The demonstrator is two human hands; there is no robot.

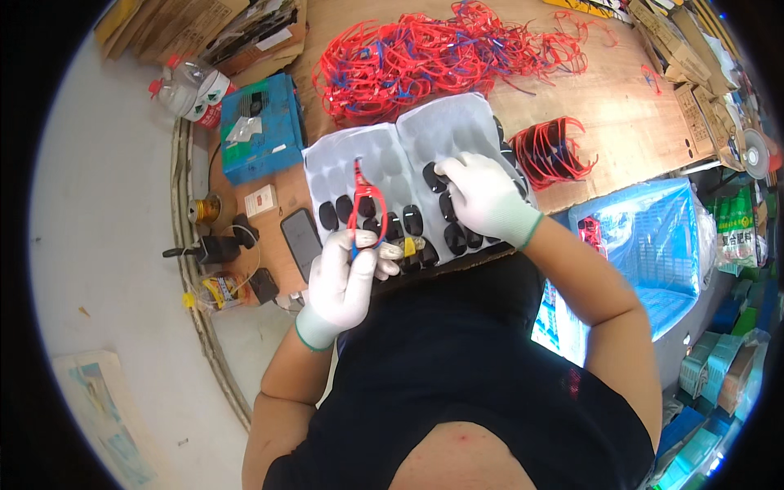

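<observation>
My left hand (345, 278), in a white glove, is closed on a red glasses frame (385, 214) with a touch of blue, held up over the near tray. White lens trays (331, 155) lie side by side, with dark lenses (328, 216) in their near pockets. My gloved right hand (482, 192) reaches over the right tray, its thumb and fingers pinched on a dark lens (435, 177) at the tray's pockets. Whether that lens is lifted clear of the tray, I cannot tell.
A tangled heap of red and blue frames (408, 61) lies behind the trays. Frames with dark lenses (551, 153) are lined up at right. On the left are a blue box (265, 126), a phone (301, 239) and plastic bottles (192, 90). A lined blue crate (645, 245) stands right.
</observation>
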